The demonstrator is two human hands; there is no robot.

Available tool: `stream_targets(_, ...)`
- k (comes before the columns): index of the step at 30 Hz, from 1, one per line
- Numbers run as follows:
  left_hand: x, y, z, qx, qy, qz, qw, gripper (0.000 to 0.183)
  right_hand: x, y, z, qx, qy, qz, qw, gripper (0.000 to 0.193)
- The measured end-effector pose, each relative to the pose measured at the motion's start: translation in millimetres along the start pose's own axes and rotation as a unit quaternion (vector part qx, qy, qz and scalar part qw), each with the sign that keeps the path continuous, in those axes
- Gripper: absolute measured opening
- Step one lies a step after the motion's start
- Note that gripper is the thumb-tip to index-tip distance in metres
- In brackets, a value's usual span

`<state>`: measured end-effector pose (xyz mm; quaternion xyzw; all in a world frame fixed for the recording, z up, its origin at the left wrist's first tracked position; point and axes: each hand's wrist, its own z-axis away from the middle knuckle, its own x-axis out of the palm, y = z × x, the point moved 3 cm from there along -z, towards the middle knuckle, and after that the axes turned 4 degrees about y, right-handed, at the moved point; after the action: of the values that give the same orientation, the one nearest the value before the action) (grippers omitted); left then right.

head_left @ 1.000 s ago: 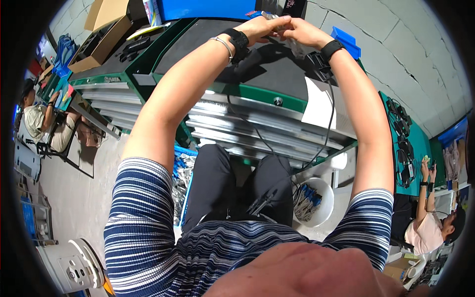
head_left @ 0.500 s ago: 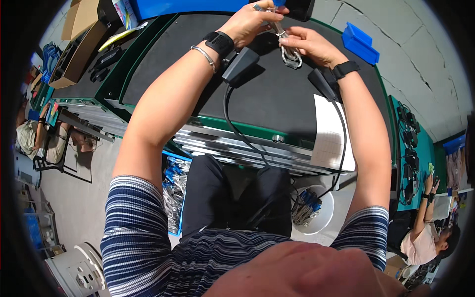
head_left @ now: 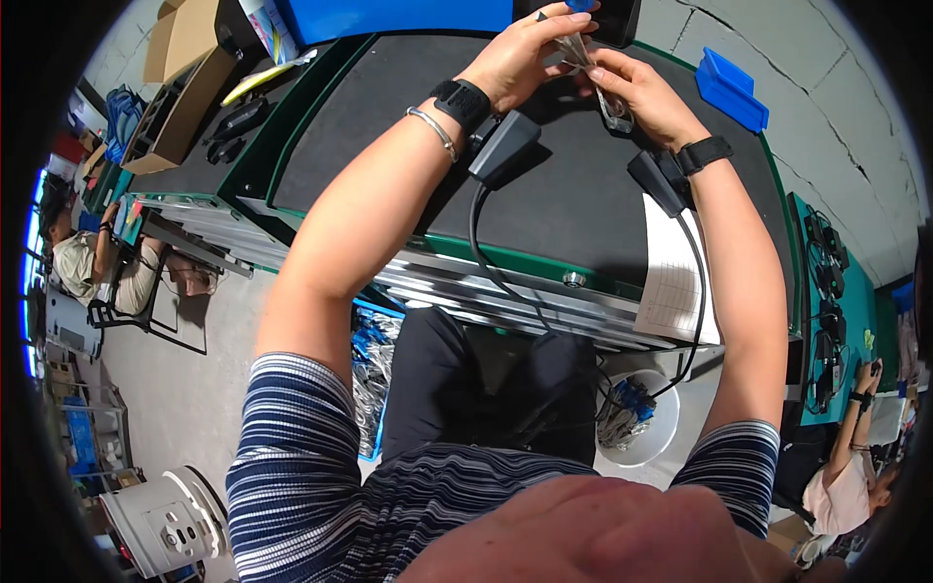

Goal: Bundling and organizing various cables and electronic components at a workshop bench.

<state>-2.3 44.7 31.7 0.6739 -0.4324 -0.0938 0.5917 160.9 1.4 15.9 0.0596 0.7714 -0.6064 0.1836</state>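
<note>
A coiled light-grey cable [head_left: 615, 115] is held up between my hands over the dark mat at the far side of the bench. My left hand [head_left: 530, 53] closes on its upper part, where a blue plug [head_left: 580, 5] shows at the fingertips. My right hand [head_left: 646, 97] pinches the bundle near its middle, close to a thin tie. The lower loop hangs below my right fingers. Dark straps circle both wrists. Beside the left wrist is a black wired device [head_left: 505, 148]; a similar device [head_left: 661, 183] sits by the right wrist.
A paper sheet [head_left: 671, 267] lies at the bench's right front. Blue bins [head_left: 731, 89] stand beyond it. Below, a blue crate [head_left: 373, 384] and a white bucket [head_left: 661, 428] contain many cables. Black leads run from the wrist devices toward my lap. Co-workers sit at far left and right.
My view has shifted, so the scene sits farther right. The cable bundle has turned in my hands, and its lower loop is now more covered by my right fingers.
</note>
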Motion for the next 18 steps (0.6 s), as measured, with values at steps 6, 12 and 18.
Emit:
stream_targets(6, -6.1, -1.4, 1.6, 0.045, 0.009, -0.074, 0.996, 0.037, 2.6, 5.4, -2.0, -0.007, -0.04, -0.114, 0.993, 0.032)
stream_targets(12, 2.0, -6.4, 3.2, 0.061, 0.038, -0.12, 0.99, 0.05, -0.1, 5.5, 1.8, -0.013, -0.068, -0.154, 0.986, 0.033)
stream_targets(18, -1.6, -2.5, 0.4, 0.078, 0.013, -0.098, 0.992, 0.047, 11.8, -3.7, 6.2, 0.013, -0.048, -0.176, 0.983, 0.042)
